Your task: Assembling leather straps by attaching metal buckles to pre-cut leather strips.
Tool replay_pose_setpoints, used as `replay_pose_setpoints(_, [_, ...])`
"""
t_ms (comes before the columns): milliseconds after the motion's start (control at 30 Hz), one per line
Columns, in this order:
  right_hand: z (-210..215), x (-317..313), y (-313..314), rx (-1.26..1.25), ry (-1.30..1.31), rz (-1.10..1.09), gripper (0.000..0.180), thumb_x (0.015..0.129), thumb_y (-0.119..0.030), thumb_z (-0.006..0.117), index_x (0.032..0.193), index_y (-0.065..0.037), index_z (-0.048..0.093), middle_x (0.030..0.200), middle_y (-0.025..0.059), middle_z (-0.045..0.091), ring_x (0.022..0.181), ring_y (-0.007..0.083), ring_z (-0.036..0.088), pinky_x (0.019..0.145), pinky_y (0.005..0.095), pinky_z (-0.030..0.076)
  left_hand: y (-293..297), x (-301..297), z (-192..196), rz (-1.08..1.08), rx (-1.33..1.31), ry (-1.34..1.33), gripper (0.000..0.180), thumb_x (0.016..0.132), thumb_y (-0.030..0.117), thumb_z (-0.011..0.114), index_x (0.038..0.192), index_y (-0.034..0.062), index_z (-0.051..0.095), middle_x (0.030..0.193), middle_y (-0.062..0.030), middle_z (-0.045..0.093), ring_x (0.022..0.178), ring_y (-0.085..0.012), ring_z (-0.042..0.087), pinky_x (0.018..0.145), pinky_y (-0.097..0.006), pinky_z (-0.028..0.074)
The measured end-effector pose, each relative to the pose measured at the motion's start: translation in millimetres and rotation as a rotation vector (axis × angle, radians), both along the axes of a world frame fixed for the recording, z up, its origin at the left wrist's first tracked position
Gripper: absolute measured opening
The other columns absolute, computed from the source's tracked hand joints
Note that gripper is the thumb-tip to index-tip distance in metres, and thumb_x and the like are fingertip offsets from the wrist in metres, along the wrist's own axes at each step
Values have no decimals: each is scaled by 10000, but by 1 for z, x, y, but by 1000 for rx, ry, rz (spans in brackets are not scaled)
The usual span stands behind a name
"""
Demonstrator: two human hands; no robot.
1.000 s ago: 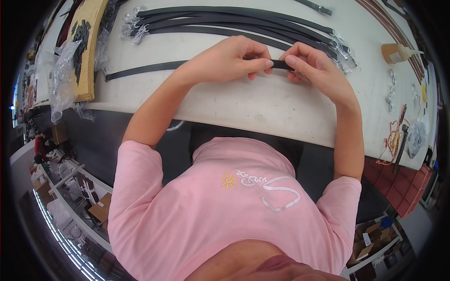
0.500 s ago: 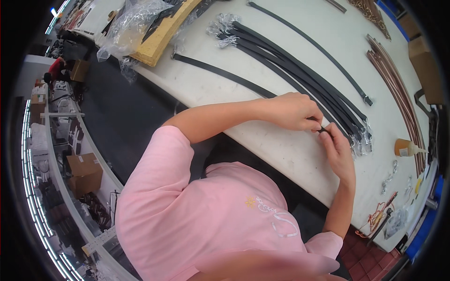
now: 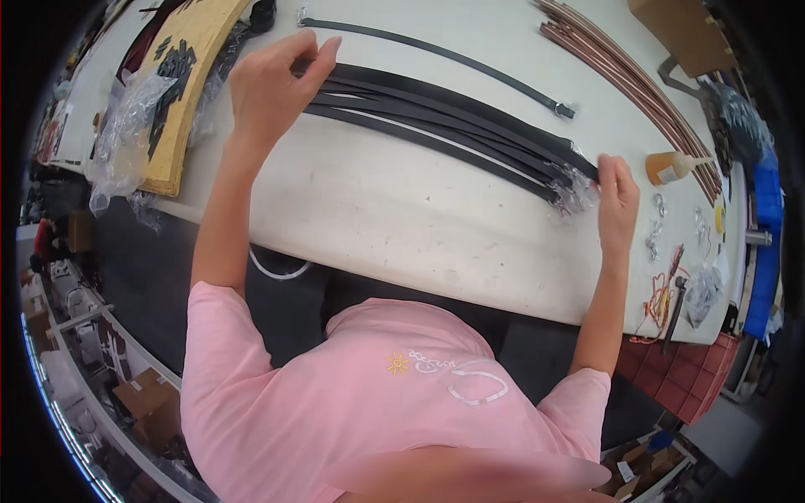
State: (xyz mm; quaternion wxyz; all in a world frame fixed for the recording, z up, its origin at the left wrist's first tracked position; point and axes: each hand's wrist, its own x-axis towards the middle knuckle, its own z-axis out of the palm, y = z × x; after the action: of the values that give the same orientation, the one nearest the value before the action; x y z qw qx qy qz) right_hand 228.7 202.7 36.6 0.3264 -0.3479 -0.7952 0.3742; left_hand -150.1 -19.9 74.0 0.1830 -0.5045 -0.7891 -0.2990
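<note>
A bundle of long black straps lies across the white table, its right ends wrapped in clear plastic. My left hand is closed at the left end of the bundle, fingers curled around the end of a strap; it hides the bundle's left ends. At the other end my right hand pinches the end of the same black strap, which stretches along the bundle's far side. Beyond the bundle lies a single black strap with metal rings at its ends.
A yellow board with small black pieces and clear plastic is at the left. Brown strips, an amber-filled squeeze bottle and wires are at the right. A red crate stands below the table's right end.
My hands, close together before, are now far apart at the two ends of the bundle. The strap that lay on the near side is gone from there. The view has turned.
</note>
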Motion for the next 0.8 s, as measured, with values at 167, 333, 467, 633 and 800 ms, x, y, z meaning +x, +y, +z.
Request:
replay_pose_setpoints(167, [-20,-21,-1,528,-245,18,170,985,-207,642,979,-37,655,977,63,658,990,223,570,864,336,437,18,-6,-57,-250,-64,192,117,878,173,752,972,110,725,1014,-43,702,960,-250,643,807,-369,487])
replay_pose_setpoints(333, [-6,-17,9,223,-191,-84,172,958,-183,650,1066,-52,679,1059,85,688,1055,283,585,950,381,441,-12,70,40,-628,374,197,324,735,71,789,1054,108,746,990,-48,718,756,-228,660,635,-339,533])
replay_pose_setpoints(467, [-3,-60,16,392,-277,39,183,960,-183,645,1078,-48,678,1065,99,692,1075,289,593,948,385,450,-86,161,125,-698,209,52,167,1003,256,594,1123,249,709,981,5,643,739,-193,650,656,-365,505])
replay_pose_setpoints(633, [-23,-129,30,553,-300,221,272,948,-198,661,1187,-68,672,1132,119,682,1102,330,597,963,436,450,-26,190,101,-888,530,-153,355,930,250,658,1284,221,656,913,-14,649,567,-125,460,492,-274,378])
replay_pose_setpoints(800, [-58,-170,55,708,-470,201,319,919,-144,656,1235,-101,646,1045,145,667,1050,333,614,897,452,473,-38,168,99,-1015,770,-175,276,667,141,706,926,123,611,639,-21,501,400,-83,337,347,-194,279])
